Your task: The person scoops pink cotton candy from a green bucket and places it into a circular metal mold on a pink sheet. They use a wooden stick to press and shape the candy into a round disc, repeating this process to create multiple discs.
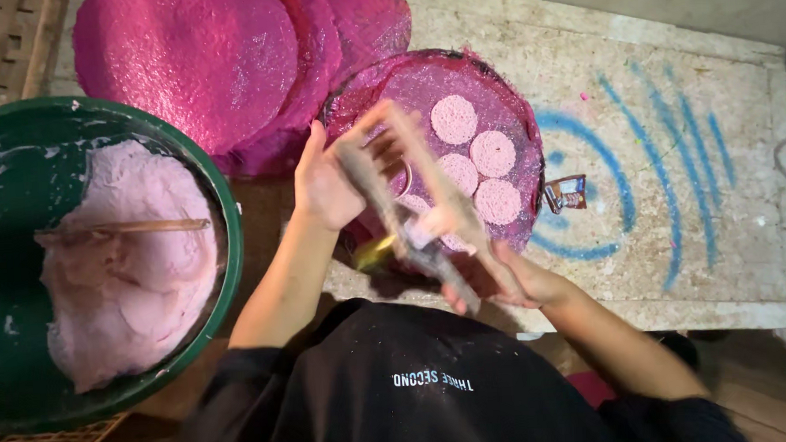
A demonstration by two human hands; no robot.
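Observation:
A round tray (517,132) covered in pink mesh lies on the stone table and carries several pale pink dough discs (492,153). My left hand (325,184) hovers over the tray's left edge, with its fingers curled around a small metal ring (402,182). At the tray's near edge, my right hand (506,282) grips a pair of flat wooden sticks (437,210). The sticks are blurred by motion and slant up across the tray towards the left hand. A small yellowish object (374,254) shows below the sticks; I cannot tell what it is.
A green basin (2,176) on the left holds pale pink dough (122,286) with a wooden stick (119,229) lying across it. A stack of pink mesh rounds (192,62) lies behind the tray. A small wrapper (566,193) sits on the stone table (695,261), which has blue painted arcs.

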